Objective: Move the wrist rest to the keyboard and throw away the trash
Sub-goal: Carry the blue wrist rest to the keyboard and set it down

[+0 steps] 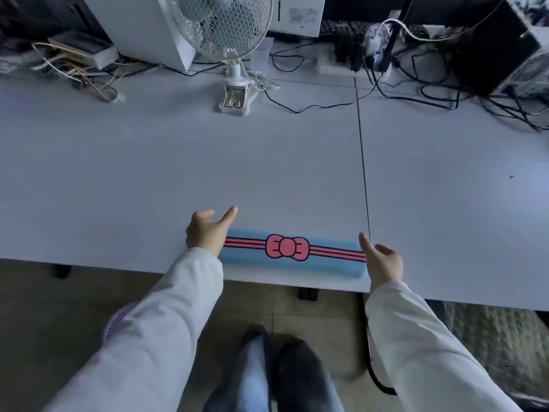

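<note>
A long blue wrist rest (pixel 292 254) with pink stripes and a pink bow lies flat along the front edge of the white desk (pixel 178 173). My left hand (pixel 208 231) hovers at its left end, fingers spread, holding nothing. My right hand (pixel 381 260) is at its right end, also open with the thumb up. Neither hand clearly grips the rest. A dark keyboard (pixel 346 28) lies at the far back of the desk, partly hidden by cables. No trash is visible on the desk.
A white clip-on fan (pixel 225 31) stands at the back centre with its base (pixel 236 96). Tangled cables (pixel 430 93) and a dark computer case (pixel 502 49) fill the back right. A purple basket (pixel 118 319) sits on the floor at left.
</note>
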